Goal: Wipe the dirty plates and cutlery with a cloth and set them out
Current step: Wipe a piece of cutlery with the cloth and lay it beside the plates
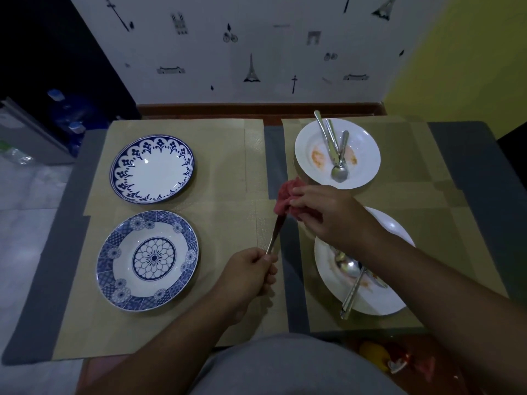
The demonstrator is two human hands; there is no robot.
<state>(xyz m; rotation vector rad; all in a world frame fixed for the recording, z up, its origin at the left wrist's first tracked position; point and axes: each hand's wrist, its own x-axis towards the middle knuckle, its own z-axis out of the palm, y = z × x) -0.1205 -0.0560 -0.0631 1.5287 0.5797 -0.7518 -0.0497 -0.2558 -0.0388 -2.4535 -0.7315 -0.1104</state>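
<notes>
My left hand [251, 270] grips the handle of a piece of steel cutlery [276, 238] that points up and away. A red cloth [288, 196] is wrapped round its far end, and my right hand [322, 215] holds that cloth bunched; the cutlery's tip is hidden inside it. Two blue-patterned plates lie on the left mats, one far [152, 168] and one near [148, 260], both looking clean. On the right, a white plate [362, 146] with orange smears carries several pieces of cutlery [338, 155]. A nearer white plate [370, 303], also smeared, holds a spoon [348, 267] and other cutlery.
Beige placemats [222, 166] cover a grey table against a white wall with black Paris drawings. Water bottles [71, 121] stand on the floor at far left. A yellow and red object [385, 360] lies on the floor at lower right.
</notes>
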